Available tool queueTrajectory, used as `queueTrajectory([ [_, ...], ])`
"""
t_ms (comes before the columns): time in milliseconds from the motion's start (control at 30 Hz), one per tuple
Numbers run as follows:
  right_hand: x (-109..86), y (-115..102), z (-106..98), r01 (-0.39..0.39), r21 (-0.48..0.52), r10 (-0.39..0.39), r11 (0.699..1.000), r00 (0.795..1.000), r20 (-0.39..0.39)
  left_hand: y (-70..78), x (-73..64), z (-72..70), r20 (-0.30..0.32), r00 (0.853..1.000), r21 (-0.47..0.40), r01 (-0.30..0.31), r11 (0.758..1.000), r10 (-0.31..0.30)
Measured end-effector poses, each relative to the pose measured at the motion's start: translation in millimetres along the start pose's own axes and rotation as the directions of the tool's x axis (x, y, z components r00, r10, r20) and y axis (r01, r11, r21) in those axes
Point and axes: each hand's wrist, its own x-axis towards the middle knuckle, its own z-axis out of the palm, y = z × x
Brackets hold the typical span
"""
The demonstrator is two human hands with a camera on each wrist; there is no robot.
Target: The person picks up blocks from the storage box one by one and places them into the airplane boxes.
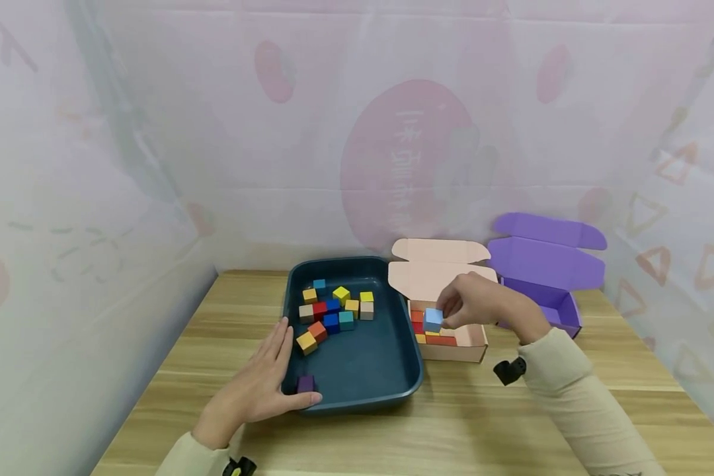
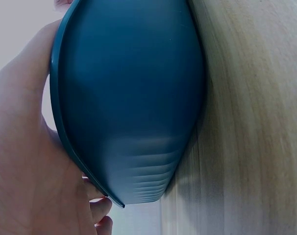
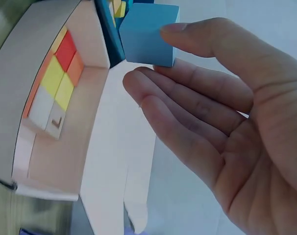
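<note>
Between the thumb and fingers of my right hand (image 1: 482,299) is a light blue cube (image 1: 433,320), held above an open pale pink cardboard box (image 1: 452,352). The right wrist view shows the cube (image 3: 149,36) pinched and clear of the box floor. Inside that box, red, orange, yellow and whitish blocks (image 3: 57,76) lie packed along one side. My left hand (image 1: 257,383) rests on the near left corner of a dark teal tray (image 1: 369,377), fingers extended along its rim and thumb over the near edge. A dark purple cube (image 1: 306,383) lies by that thumb.
Loose cubes in yellow, red, blue, teal, orange and plain wood (image 1: 331,323) sit in the tray's far left part. An open purple box (image 1: 545,264) stands right of the pink one. Printed cloth (image 1: 303,145) hangs behind the wooden table (image 1: 452,423).
</note>
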Motion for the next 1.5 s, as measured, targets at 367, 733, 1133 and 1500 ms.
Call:
queueTrajectory([
  [367, -15.0, 19.7, 2.8, -0.140, -0.034, 0.135, 0.990, 0.982, -0.133, -1.6, 0.6, 3.0, 0.000, 1.000, -0.006, 0.005, 1.000, -0.005],
  [733, -9.2, 21.3, 26.9, -0.395, 0.073, 0.396, 0.916, 0.853, -0.340, -2.8, -0.9, 3.0, -0.003, 1.000, -0.019, 0.007, 1.000, -0.007],
  [1133, 7.6, 22.7, 42.0, -0.530, 0.100, 0.527, 0.842, 0.768, -0.364, -2.0, 0.8, 5.4, 0.003, 1.000, -0.011, 0.018, 1.000, -0.018],
  [1500, 15.4, 24.3, 53.2, -0.540, 0.088, 0.525, 0.837, 0.745, -0.411, -1.7, 1.4, 4.0, 0.004, 1.000, -0.014, 0.020, 1.000, -0.020],
])
